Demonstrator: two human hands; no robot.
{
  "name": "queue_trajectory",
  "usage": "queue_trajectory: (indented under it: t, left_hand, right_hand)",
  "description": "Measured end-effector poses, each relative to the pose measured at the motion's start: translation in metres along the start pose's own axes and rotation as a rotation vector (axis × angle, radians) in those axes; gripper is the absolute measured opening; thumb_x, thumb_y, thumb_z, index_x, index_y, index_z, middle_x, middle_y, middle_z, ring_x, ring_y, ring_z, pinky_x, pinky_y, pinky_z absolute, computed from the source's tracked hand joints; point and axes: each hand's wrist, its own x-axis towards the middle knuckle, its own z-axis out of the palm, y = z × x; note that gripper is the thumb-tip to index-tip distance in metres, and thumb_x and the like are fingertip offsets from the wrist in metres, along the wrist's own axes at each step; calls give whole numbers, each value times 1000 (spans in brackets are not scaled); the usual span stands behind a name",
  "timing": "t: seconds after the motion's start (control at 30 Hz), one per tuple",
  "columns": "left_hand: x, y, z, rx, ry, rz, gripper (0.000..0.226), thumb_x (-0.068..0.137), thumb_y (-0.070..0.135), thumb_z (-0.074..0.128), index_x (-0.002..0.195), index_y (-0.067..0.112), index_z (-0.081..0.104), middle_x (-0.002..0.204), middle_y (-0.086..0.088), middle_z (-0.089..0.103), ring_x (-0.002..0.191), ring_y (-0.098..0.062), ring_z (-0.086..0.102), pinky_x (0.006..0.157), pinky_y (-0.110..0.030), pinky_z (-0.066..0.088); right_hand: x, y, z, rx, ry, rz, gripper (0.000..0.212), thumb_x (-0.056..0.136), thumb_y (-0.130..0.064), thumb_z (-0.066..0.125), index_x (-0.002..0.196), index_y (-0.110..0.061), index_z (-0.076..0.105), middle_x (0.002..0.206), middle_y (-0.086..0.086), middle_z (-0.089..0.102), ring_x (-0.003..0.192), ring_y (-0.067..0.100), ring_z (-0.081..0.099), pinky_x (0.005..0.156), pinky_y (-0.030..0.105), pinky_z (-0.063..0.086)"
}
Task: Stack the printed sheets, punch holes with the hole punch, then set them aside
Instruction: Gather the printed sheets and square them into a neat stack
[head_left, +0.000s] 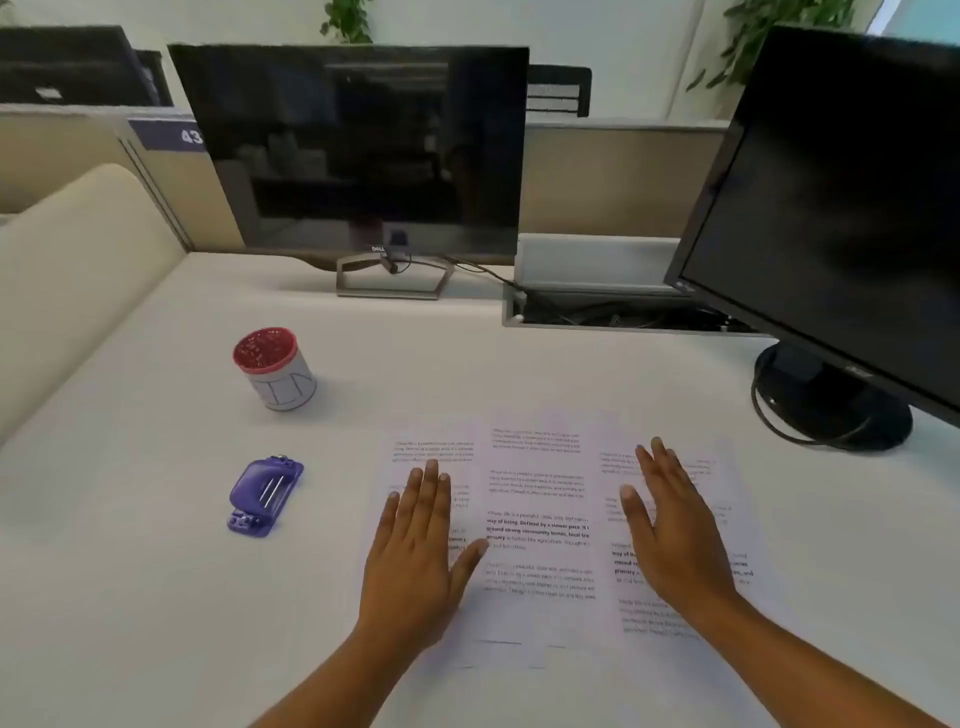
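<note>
Three printed sheets (540, 525) lie side by side and partly overlapping on the white desk in front of me. My left hand (421, 551) rests flat on the left sheet, fingers together and thumb out. My right hand (670, 525) lies flat on the right sheet, fingers extended. Neither hand holds anything. A purple hole punch (265, 493) sits on the desk to the left of the sheets, about a hand's width from my left hand.
A white cup with a red glittery top (275, 369) stands behind the punch. A monitor (358, 156) stands at the back centre, and a second monitor (852, 218) with a round base (831, 410) at the right. A cable tray (613, 306) lies between them.
</note>
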Motion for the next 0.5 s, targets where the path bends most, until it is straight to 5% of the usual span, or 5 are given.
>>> queue_trajectory:
  t: [0.2,0.5]
  left_hand:
    - [-28,-10,23,43,-133,-76,85,93,72,12,156,13,14,164,-2,14,152,-19,6,120,-33,-2]
    - [-29,-2,27,-1,-150,-116,85,91,72,18,157,18,12,165,4,3,152,-13,-2,121,-35,-2]
  right_hand:
    - [-38,31,26,-155,-174,30,76,95,-61,28,155,-18,15,163,-9,4,148,6,0,120,29,6]
    - [-46,41,41,-357,-211,-55,75,94,-61,21,155,-17,20,163,-3,10,151,14,3,121,33,0]
